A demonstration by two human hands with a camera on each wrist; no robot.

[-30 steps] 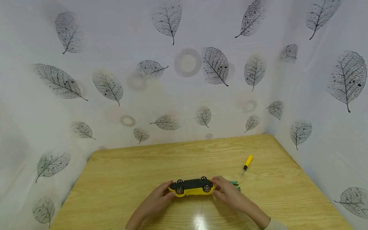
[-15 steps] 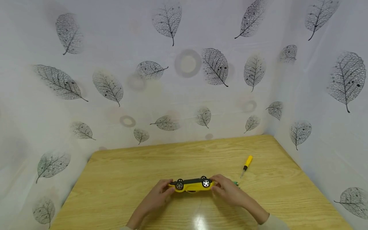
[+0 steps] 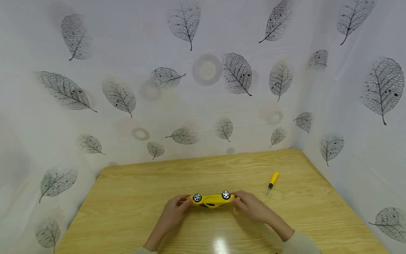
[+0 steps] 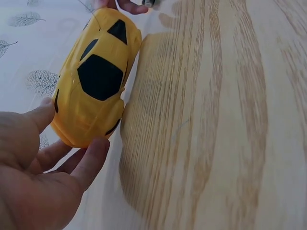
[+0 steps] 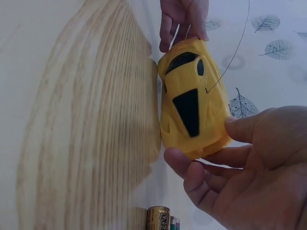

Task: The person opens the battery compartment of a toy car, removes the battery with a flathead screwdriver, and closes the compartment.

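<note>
A yellow toy car (image 3: 211,200) with black windows is held at its two ends between my hands. In the head view its side and two silver wheels face me, wheels uppermost, and the roof is turned away. My left hand (image 3: 173,211) grips the left end, fingers and thumb on opposite sides. At the other end, my right hand (image 3: 252,207) holds it with thumb and fingers. Both wrist views show the roof and windows of the car (image 4: 98,79). A thin wire (image 5: 233,57) sticks out from its body in the right wrist view.
A screwdriver (image 3: 272,183) with a yellow handle lies on the wooden table (image 3: 152,183) to the right. Near my right hand are a gold battery (image 5: 158,218) and slim green batteries (image 5: 174,223). A leaf-patterned curtain (image 3: 203,102) surrounds the table.
Between my hands the car has rolled, so its black underside has gone from sight and its yellow side shows. Both hands have shifted slightly away from me.
</note>
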